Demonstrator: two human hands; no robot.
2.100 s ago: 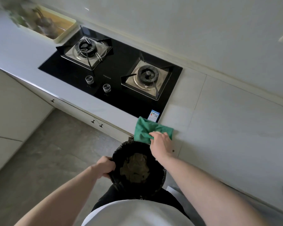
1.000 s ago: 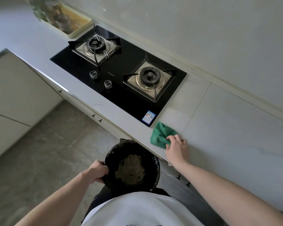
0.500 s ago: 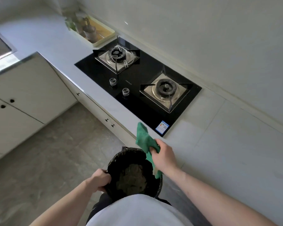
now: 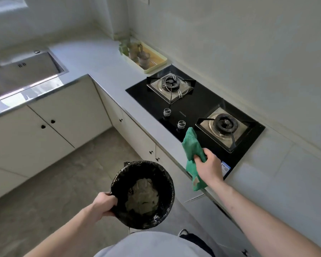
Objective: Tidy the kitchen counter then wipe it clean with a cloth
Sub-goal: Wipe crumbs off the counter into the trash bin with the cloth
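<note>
Midway through a kitchen clean-up, a person stands at the near edge of the counter (image 4: 104, 58) with both hands occupied. The right hand (image 4: 208, 166) clutches a green cloth (image 4: 192, 145), fingers curled round its middle; one end sticks up toward the hob, the other dangles past the counter's front edge. The left hand (image 4: 104, 204) grips the rim of a small bin (image 4: 143, 194) lined with a black bag, held in the air over the floor, crumpled waste visible inside.

The cloth hangs just beside the knobs (image 4: 181, 124) of the black gas hob (image 4: 195, 115) and close to its right burner (image 4: 225, 125). A careless sweep could snag a burner support or nudge a knob, though no flame shows. The bin looks the likelier trouble: it is carried by one hand at the rim and tilted slightly, so a slip or a further tip would likely drop waste onto the floor, and the loose liner might slide off. Wiping with the bin held low beside the edge also risks crumbs missing it.

Far along the counter, a yellow tray (image 4: 150, 64) holds small potted plants; a steel sink (image 4: 24, 71) lies at far left.
</note>
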